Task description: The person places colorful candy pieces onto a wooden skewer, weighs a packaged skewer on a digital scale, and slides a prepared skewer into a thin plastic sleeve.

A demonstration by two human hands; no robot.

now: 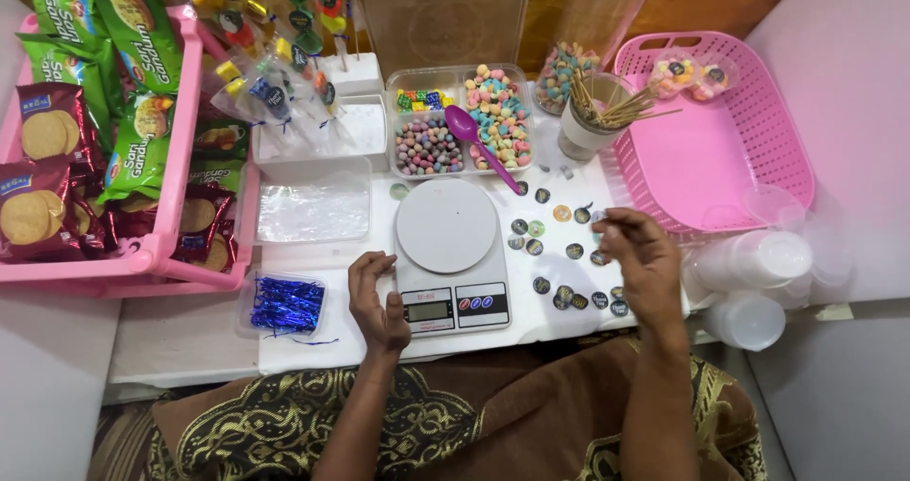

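Right hand [643, 258] pinches round sticker [601, 217].

Scale [446, 225] at centre of my desk [190, 339]. Candy tray [462, 119] behind it, stickers [565, 252] scattered right, twist-tie dish [286, 304] front-left. Stick cup [590, 121] beside tray; basket [720, 140] far right; biscuit crate [175, 206] far left.

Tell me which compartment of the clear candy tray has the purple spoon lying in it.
The right-hand compartment, the long one filled with pastel pink, blue and yellow candy. The purple spoon lies only there; the two smaller left compartments hold bright cubes and speckled balls.
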